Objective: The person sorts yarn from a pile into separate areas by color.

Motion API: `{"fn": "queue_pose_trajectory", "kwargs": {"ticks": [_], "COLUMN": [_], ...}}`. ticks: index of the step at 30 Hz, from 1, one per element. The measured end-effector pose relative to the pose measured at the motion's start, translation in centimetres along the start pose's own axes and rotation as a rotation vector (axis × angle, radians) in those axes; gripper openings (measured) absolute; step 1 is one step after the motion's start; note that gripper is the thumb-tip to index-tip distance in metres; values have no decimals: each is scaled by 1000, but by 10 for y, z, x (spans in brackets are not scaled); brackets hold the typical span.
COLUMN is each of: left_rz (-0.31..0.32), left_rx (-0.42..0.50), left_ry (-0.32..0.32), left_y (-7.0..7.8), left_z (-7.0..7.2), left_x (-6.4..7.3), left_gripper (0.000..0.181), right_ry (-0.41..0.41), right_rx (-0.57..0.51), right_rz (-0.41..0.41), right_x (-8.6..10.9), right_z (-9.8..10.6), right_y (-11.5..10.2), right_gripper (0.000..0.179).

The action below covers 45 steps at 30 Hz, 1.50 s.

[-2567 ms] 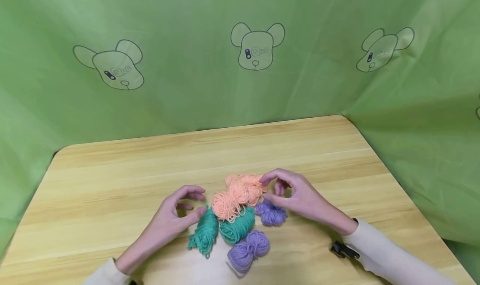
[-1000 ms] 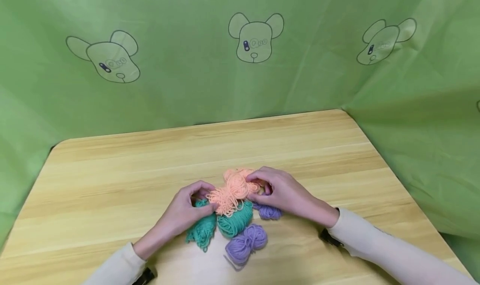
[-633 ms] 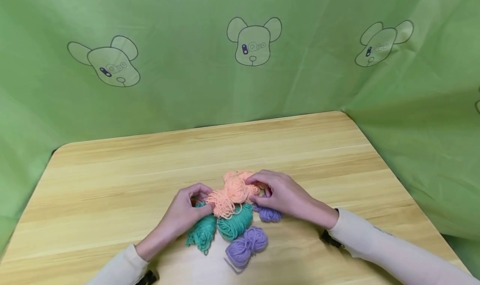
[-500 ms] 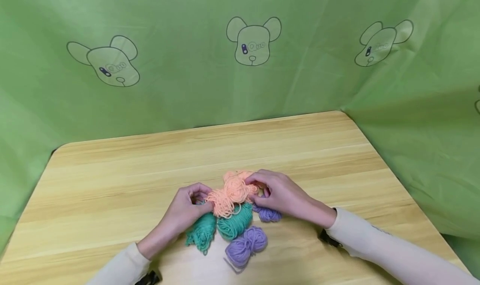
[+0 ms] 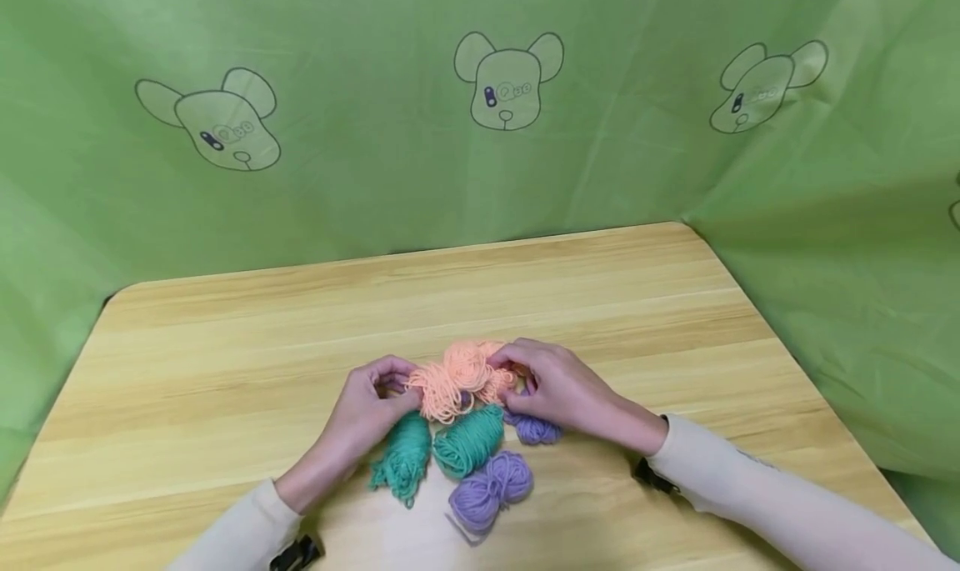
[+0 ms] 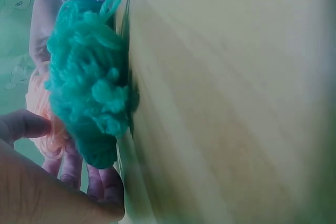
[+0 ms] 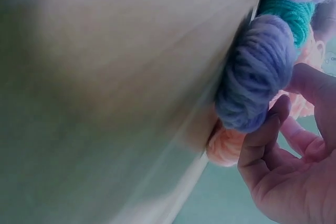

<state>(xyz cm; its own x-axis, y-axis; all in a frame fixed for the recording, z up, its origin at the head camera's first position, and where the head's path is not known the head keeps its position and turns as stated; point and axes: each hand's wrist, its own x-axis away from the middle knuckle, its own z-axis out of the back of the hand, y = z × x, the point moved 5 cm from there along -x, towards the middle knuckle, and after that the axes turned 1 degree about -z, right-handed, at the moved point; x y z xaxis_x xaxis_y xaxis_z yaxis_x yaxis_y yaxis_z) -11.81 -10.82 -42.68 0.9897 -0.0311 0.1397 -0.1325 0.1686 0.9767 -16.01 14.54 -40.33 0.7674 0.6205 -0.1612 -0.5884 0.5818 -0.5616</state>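
Observation:
In the head view my left hand (image 5: 367,400) pinches the left end of a peach yarn skein (image 5: 438,392) between thumb and fingers. My right hand (image 5: 558,388) grips peach yarn at the right side of the pile; whether this is the same skein or a second one behind it, I cannot tell. Below the left hand lies a green skein (image 5: 405,458), tufted at its near end. Another green skein (image 5: 471,440) sits just in front of the peach yarn. A purple skein (image 7: 257,72) is beside the right thumb, and a second purple skein (image 5: 491,492), tied at its middle, lies nearest me.
The skeins rest on a wood-grain table (image 5: 262,346). Its far edge meets a green curtain (image 5: 360,137) printed with bear heads, which also closes off both sides. Dark straps show under both cream sleeves (image 5: 750,479).
Both hands came in from the sides and took hold of the peach yarn. Over the last half second the left hand and its peach end rose slightly away from the green skeins, uncovering a purple bit.

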Motion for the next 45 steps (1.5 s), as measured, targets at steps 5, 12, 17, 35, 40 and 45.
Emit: {"fn": "queue_pose_trajectory", "kwargs": {"ticks": [5,12,17,35,40,45], "left_rz": [-7,-20,-15,5,6,13], "left_rx": [21,73,128,170,181,188], "left_ry": [40,84,113,132,139,138], "left_y": [0,-1,0,3,3,2], "left_z": [5,10,14,22,27,31], "left_x": [-2,-9,-14,-27,-37,-49], "left_gripper": [26,28,28,26,27,28], "right_ry": [-19,-41,-49,-47,-43,-42], "right_rx": [-11,-32,-21,6,13,21], "right_rz": [-1,-12,-11,-24,-22,-27], "right_x": [-1,-2,-4,-3,-3,-3], "right_z": [-1,1,2,1,2,2], "right_y": [0,1,1,0,-1,-1], "right_gripper": [34,33,33,32,33,34]}}
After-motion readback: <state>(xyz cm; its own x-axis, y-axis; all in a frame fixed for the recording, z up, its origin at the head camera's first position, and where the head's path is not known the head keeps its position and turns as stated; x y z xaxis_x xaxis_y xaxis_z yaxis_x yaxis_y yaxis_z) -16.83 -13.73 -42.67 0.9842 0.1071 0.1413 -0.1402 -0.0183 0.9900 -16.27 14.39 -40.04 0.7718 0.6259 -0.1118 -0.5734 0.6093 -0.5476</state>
